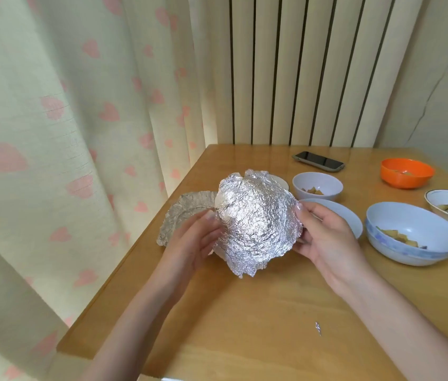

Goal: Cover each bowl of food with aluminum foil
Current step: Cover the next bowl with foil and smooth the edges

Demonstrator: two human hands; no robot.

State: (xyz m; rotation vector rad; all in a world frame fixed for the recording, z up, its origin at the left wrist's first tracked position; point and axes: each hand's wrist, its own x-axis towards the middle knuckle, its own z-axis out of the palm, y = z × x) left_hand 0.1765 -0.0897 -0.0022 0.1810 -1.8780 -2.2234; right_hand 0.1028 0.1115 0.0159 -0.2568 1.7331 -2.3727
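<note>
The crinkled foil (255, 224) is bright silver over a white bowl (221, 200). The counter (244, 325) is honey-coloured wood. One bowl (407, 171) is vivid orange; another (317, 185) is pale lavender-white; the large bowl (412, 237) is white with blue markings. The curtain (66, 133) is cream with pink hearts. The phone (318, 160) is black.

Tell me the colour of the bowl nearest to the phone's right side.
Orange bowl, seen best in the head view.

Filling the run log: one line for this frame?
left hand: grips foil-wrapped bowl | right hand: grips it | four bowls uncovered
</note>
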